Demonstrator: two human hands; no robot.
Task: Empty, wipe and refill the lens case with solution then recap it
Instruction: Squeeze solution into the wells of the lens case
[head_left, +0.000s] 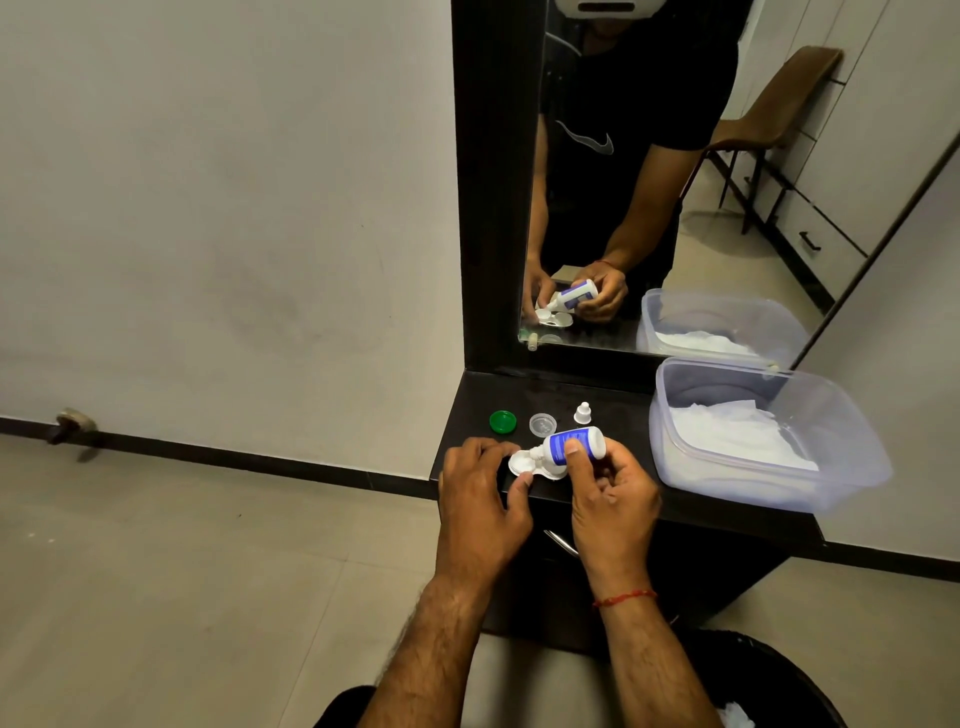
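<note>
Head view: right hand (609, 486) gripped solution bottle (575, 445), nozzle tilted down over one well of lens case (519, 462); left hand (482, 491) pinched case edge, steadying it on tabletop (483, 397); advice: squeeze gently, keep nozzle off plastic, fill both wells; green cap (502, 421), clear cap (543, 424) lay just behind.

— Any writing that reads?
— None. The solution bottle (557, 450) bears a blue label, its print too small to make out.
— Logos?
— A pale swoosh mark (589, 139) on the black shirt (639, 93) in the mirror (727, 249).
</note>
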